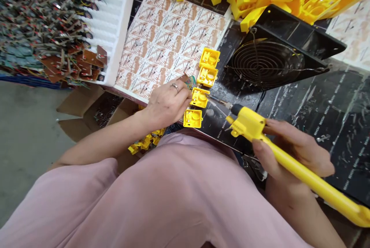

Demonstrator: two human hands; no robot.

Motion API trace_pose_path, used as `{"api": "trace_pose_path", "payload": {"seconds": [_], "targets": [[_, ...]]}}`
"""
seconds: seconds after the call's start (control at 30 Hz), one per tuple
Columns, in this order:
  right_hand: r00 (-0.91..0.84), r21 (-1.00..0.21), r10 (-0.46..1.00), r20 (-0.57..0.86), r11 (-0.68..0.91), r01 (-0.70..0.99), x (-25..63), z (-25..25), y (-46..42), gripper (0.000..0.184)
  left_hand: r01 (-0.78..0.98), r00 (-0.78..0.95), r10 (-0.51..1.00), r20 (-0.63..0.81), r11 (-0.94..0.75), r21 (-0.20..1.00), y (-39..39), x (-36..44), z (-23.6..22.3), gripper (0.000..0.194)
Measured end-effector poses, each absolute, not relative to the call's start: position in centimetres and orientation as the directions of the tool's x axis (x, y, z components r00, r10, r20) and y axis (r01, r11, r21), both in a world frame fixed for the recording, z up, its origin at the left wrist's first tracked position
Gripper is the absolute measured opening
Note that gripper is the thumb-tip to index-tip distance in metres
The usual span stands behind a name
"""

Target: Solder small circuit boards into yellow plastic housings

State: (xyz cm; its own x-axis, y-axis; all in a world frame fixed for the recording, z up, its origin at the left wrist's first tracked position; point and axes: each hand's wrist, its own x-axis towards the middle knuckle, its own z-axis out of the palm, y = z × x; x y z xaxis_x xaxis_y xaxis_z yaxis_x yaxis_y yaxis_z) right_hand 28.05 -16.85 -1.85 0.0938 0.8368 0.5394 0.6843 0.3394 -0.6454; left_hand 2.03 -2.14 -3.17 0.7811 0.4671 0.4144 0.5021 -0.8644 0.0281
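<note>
Yellow soldering iron [285, 158] slants through the right hand's grip [305, 149].

Yellow soldering tool [300, 171] beside open housings [200, 98]

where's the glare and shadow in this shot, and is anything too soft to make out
In the head view, pale sheen streaks the black mat; also in the head view, a dark shadow lies under the fan; in that same head view, the small cases by the left hand are well lit, but fine print on the sheet is too soft to read.
</note>
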Motion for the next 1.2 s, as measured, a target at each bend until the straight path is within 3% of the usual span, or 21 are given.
{"api": "trace_pose_path", "payload": {"seconds": [0.1, 0.23, 0.33, 0.5, 0.67, 0.77, 0.87, 0.97, 1.03, 1.13, 1.2], "targets": [[0.007, -0.611, 0.791, 0.612, 0.467, 0.639, 27.3, -1.4, -16.1, 0.054, 0.494, 0.807, 0.452, 0.380, -0.869, -0.015, -1.9, 2.4, -2.8, 0.020], [-0.096, -0.588, 0.833, 0.545, 0.461, 0.665, 26.8, -0.2, -15.1, 0.028, 0.490, 0.845, 0.449, 0.291, -0.868, -0.083, -1.7, 2.6, -2.2, 0.026], [-0.190, -0.535, 0.817, 0.545, 0.513, 0.672, 26.8, 0.3, -14.6, 0.020, 0.485, 0.858, 0.454, 0.240, -0.870, -0.089, -1.7, 2.6, -1.7, 0.027], [-0.263, -0.479, 0.738, 0.622, 0.623, 0.618, 27.0, 0.2, -14.0, 0.026, 0.489, 0.864, 0.468, 0.188, -0.868, -0.088, -1.6, 2.8, -1.4, 0.026], [-0.381, -0.468, 0.760, 0.526, 0.633, 0.617, 27.2, 1.2, -13.5, 0.021, 0.477, 0.870, 0.451, 0.201, -0.872, -0.109, -1.6, 3.2, -1.1, 0.026], [-0.411, -0.458, 0.734, 0.540, 0.667, 0.588, 27.6, 2.0, -13.7, 0.021, 0.505, 0.859, 0.487, 0.155, -0.856, -0.112, -1.6, 3.4, -0.9, 0.026], [-0.313, -0.534, 0.837, 0.449, 0.532, 0.657, 28.1, 2.3, -14.4, 0.009, 0.522, 0.852, 0.514, 0.099, -0.847, -0.098, -1.6, 3.5, -0.8, 0.025], [-0.285, -0.535, 0.895, 0.342, 0.435, 0.724, 28.3, 2.1, -14.9, 0.013, 0.520, 0.854, 0.515, 0.079, -0.851, -0.072, -1.6, 3.5, -0.8, 0.023], [-0.319, -0.496, 0.869, 0.378, 0.481, 0.723, 28.2, 1.8, -14.8, 0.007, 0.523, 0.852, 0.517, 0.085, -0.849, -0.075, -1.5, 3.5, -0.7, 0.023], [-0.326, -0.457, 0.811, 0.486, 0.554, 0.696, 27.9, 1.3, -14.3, 0.024, 0.523, 0.851, 0.515, 0.099, -0.848, -0.089, -1.6, 3.5, -0.7, 0.023], [-0.321, -0.470, 0.800, 0.507, 0.569, 0.674, 27.6, 1.1, -13.8, 0.026, 0.525, 0.850, 0.517, 0.099, -0.847, -0.085, -1.6, 3.5, -0.7, 0.024]]}}
